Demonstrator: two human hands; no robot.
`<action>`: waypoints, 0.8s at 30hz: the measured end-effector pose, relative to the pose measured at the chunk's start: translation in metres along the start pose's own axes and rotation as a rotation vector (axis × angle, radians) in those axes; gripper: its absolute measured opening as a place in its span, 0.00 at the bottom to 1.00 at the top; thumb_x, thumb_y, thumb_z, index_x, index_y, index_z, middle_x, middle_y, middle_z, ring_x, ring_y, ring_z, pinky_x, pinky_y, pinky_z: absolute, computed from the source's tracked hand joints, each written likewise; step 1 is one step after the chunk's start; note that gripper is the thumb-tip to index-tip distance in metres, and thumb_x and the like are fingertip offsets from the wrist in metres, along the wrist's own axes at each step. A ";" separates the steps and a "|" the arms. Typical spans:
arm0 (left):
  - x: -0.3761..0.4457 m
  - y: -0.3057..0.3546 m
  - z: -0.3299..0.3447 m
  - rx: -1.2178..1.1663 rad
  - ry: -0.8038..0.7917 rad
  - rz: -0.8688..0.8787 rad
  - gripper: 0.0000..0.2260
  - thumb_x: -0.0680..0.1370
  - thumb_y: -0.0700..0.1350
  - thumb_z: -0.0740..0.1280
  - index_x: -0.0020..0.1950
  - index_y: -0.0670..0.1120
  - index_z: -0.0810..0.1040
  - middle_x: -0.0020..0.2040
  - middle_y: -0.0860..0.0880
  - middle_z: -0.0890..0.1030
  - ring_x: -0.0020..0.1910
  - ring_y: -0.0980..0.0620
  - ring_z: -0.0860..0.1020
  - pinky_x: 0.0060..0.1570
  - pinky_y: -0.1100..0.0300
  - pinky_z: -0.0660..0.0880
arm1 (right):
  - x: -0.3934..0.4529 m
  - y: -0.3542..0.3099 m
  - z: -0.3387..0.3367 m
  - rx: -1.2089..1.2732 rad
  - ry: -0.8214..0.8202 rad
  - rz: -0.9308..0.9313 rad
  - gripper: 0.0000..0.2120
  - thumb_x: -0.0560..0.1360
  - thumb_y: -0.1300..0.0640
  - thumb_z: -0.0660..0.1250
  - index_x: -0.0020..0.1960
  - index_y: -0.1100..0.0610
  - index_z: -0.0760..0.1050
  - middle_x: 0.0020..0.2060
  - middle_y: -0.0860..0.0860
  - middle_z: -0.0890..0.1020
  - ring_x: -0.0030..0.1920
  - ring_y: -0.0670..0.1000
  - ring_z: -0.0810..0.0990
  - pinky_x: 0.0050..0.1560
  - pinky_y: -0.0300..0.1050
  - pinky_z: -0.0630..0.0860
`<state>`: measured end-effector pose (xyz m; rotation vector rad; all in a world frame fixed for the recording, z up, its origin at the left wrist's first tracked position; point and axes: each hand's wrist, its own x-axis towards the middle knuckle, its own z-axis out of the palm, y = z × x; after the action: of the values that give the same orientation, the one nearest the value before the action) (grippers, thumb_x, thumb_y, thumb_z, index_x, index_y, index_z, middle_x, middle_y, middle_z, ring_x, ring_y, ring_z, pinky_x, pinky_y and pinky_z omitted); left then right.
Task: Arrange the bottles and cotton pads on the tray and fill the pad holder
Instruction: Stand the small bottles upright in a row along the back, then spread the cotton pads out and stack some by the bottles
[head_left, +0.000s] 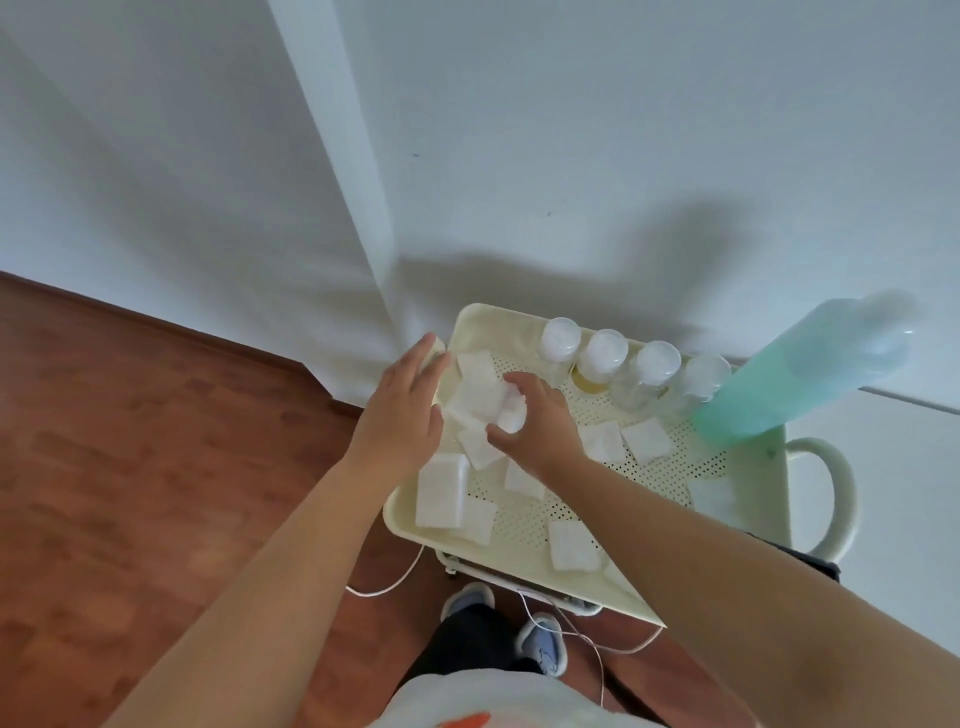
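A cream perforated tray holds several small clear bottles with white caps in a row along its far edge. A tall turquoise bottle stands at the far right corner. White square cotton pads lie scattered over the tray, and a thicker stack of pads sits near the left edge. My left hand rests flat at the tray's far left corner, over something I cannot make out. My right hand pinches a bunched white cotton pad above overlapping pads.
The tray sits on a cart with a looped handle at the right. White walls rise behind it. Wooden floor lies to the left. A thin white cable trails beneath, near my feet in blue slippers.
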<state>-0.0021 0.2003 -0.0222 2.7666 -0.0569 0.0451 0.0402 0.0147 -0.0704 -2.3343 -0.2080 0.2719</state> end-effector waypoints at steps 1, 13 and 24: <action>0.001 -0.002 0.003 -0.020 0.010 -0.002 0.27 0.78 0.39 0.62 0.77 0.45 0.61 0.80 0.48 0.53 0.75 0.46 0.58 0.70 0.55 0.61 | 0.002 -0.004 -0.005 0.000 0.009 -0.052 0.32 0.65 0.48 0.72 0.67 0.45 0.66 0.59 0.46 0.76 0.60 0.50 0.70 0.54 0.42 0.67; 0.004 -0.004 0.018 -0.007 0.104 -0.012 0.31 0.74 0.38 0.68 0.76 0.42 0.63 0.77 0.44 0.60 0.71 0.43 0.66 0.68 0.52 0.67 | 0.081 -0.040 -0.056 -0.634 -0.026 -0.289 0.32 0.69 0.46 0.69 0.72 0.48 0.65 0.61 0.52 0.74 0.63 0.56 0.68 0.64 0.52 0.63; -0.045 0.021 0.036 0.277 0.002 0.060 0.19 0.72 0.49 0.67 0.63 0.49 0.77 0.71 0.48 0.69 0.71 0.44 0.60 0.69 0.46 0.61 | 0.100 -0.038 -0.033 -0.839 -0.066 -0.134 0.28 0.73 0.51 0.64 0.72 0.48 0.63 0.61 0.50 0.75 0.62 0.56 0.68 0.58 0.54 0.61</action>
<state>-0.0470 0.1693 -0.0503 3.0411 -0.1427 0.0768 0.1429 0.0419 -0.0334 -3.1178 -0.6020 0.2170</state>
